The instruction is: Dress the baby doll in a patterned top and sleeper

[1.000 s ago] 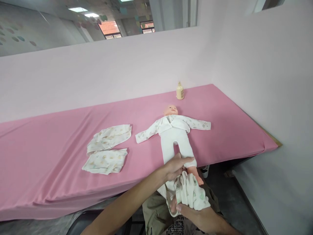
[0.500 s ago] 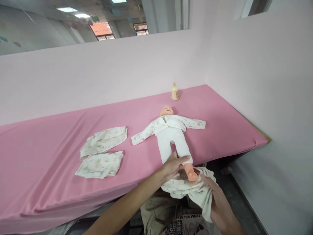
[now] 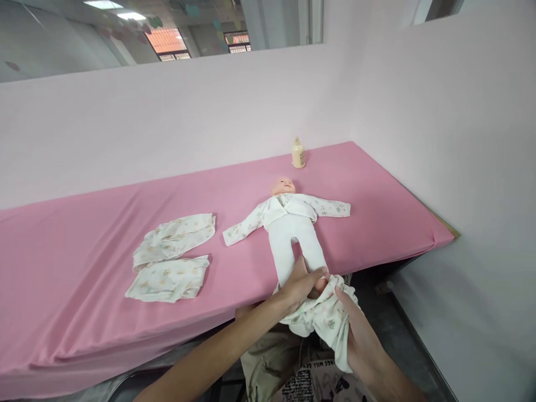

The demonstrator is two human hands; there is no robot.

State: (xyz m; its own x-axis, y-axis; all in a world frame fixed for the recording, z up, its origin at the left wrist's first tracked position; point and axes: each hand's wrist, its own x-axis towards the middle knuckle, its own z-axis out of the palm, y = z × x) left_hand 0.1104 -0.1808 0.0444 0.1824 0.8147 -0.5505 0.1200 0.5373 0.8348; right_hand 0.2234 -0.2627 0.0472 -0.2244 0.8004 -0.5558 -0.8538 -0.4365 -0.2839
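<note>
A baby doll point(image 3: 296, 237) lies on its back near the front edge of a pink-covered table, its head away from me. It wears a white patterned top with the sleeves spread out, and plain white leggings on its lower body. My left hand point(image 3: 302, 283) is closed around the lower leg of the doll. My right hand point(image 3: 360, 329) grips a pair of white patterned baby pants point(image 3: 329, 318), bunched at the table edge. One doll foot is inside the gathered cloth and mostly covered. The other foot is hidden behind my left hand and the fabric.
Two folded patterned baby garments point(image 3: 171, 240) lie to the left on the pink sheet point(image 3: 84, 245). A cream pump bottle point(image 3: 298, 154) stands at the back near the wall. Walls close off the back and the right side.
My right hand has drawn the pants up over the doll's foot, which showed bare before. My left hand has stayed at the leg. The view has shifted slightly.
</note>
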